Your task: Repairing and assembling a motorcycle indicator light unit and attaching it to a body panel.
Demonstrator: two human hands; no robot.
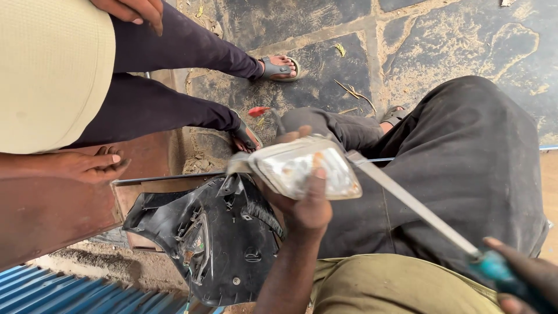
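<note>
Left hand (302, 200) grips lamp unit (305, 167); right hand (523, 276) closed round screwdriver (418, 209) touching it

1. No packages, labels, signs or screens are showing anywhere in the frame, from the upper left to the lower right.
</note>
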